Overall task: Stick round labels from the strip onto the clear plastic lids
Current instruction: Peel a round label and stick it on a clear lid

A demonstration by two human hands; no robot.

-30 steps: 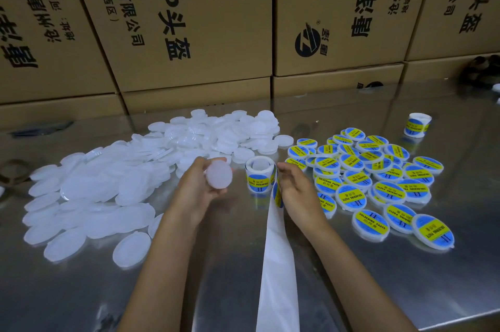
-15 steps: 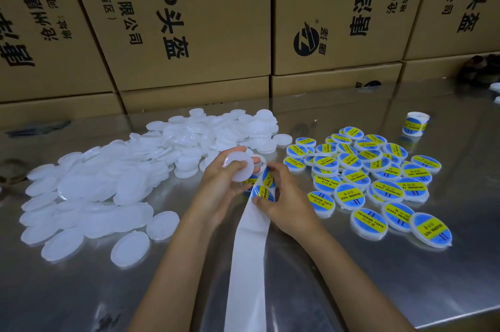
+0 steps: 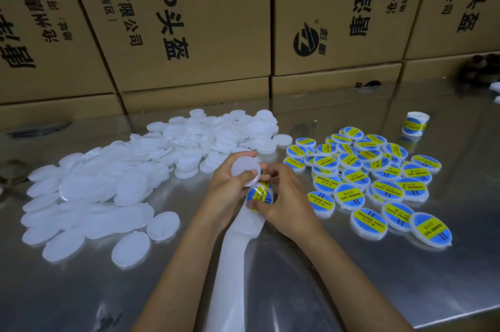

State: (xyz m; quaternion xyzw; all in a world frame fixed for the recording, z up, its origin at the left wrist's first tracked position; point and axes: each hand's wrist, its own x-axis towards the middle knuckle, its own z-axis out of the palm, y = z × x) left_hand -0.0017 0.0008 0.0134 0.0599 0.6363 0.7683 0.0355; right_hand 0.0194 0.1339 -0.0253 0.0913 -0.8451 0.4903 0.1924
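Observation:
My left hand (image 3: 226,183) grips a bare clear plastic lid (image 3: 244,170) between thumb and fingers, face towards me. My right hand (image 3: 281,196) pinches the label strip at a blue and yellow round label (image 3: 258,195) just under the lid. The white backing strip (image 3: 235,264) trails from my hands down towards the near edge. The label roll is hidden behind my hands. A heap of unlabelled lids (image 3: 130,175) lies to the left. Labelled lids (image 3: 370,177) lie spread on the right.
The work surface is a shiny metal table (image 3: 351,277). Stacked cardboard boxes (image 3: 189,20) form a wall along its far edge. A second label roll (image 3: 415,123) stands at the far right. A dark object (image 3: 481,69) sits in the far right corner.
My left hand carried the lid right, to meet my right hand above the strip. My right hand moved in and took hold of a label; the roll is now covered.

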